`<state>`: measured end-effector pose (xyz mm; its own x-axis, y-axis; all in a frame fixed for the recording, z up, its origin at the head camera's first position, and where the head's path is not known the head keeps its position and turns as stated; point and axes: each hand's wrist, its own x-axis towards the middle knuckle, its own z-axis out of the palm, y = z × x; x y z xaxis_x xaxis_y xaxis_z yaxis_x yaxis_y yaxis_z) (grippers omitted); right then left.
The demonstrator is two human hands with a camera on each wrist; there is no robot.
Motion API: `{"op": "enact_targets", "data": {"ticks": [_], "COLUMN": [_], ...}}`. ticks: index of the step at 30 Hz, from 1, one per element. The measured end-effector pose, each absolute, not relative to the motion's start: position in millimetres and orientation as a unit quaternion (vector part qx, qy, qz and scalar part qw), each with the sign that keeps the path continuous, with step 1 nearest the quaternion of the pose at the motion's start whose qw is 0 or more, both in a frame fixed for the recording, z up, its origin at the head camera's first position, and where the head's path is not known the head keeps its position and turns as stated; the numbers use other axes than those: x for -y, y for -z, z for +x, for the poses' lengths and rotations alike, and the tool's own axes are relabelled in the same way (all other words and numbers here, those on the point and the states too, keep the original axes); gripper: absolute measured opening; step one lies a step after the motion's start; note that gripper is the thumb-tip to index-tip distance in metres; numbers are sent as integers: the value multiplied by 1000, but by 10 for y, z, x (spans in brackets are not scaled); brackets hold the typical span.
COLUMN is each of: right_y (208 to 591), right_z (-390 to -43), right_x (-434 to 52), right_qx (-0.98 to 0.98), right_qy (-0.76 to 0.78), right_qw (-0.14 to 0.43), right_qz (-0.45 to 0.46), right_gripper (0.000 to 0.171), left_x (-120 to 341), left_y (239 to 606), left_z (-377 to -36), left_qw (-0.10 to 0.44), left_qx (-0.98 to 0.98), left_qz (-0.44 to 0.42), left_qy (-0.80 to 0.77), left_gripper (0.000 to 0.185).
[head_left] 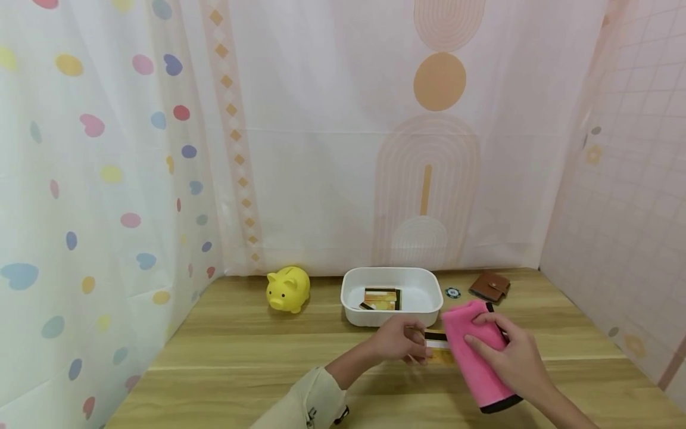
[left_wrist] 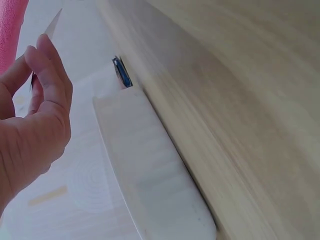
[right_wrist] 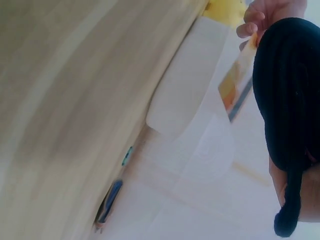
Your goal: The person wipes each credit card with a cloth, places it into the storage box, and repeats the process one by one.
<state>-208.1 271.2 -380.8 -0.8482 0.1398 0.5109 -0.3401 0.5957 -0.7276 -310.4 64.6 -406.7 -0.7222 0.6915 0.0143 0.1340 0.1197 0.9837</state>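
L fingers (head_left: 415, 348) pinch card (head_left: 438, 347) | R hand (head_left: 509, 354) grips pink cloth (head_left: 474, 357)

Pretty bright, soft, even light all over the head view, with only faint shadows on the wooden table (head_left: 241, 357) under the left hand (head_left: 399, 339) and right hand (head_left: 514, 357), and the curtain edges bow a bit from the wide lens. The left wrist view is washed out and pale, everything beyond the hand blurry. The right wrist shot is the worst: tilted, smeared, the black fabric (right_wrist: 287, 100) by the hand just a dark blob.
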Motion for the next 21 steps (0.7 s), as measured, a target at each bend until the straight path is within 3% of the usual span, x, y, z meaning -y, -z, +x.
{"op": "enact_targets", "data": {"ticks": [14,21], "right_y": [3730,3716], "right_z": [-2033,-2049], "right_x": [-2555,-2521], "right_qx": [839,838], "right_qy": [-462,-439], "right_qw": [276,306], "right_qz": [80,110], "right_gripper": [28,28], "left_x": [-526,-489], "left_y": [3908,3865], "left_z": [-2917,-2857], "left_qw": [205,207], "left_qx": [-672,-653], "left_qz": [285,292], "left_qy": [-652,-667], "left_gripper": [24,25]}}
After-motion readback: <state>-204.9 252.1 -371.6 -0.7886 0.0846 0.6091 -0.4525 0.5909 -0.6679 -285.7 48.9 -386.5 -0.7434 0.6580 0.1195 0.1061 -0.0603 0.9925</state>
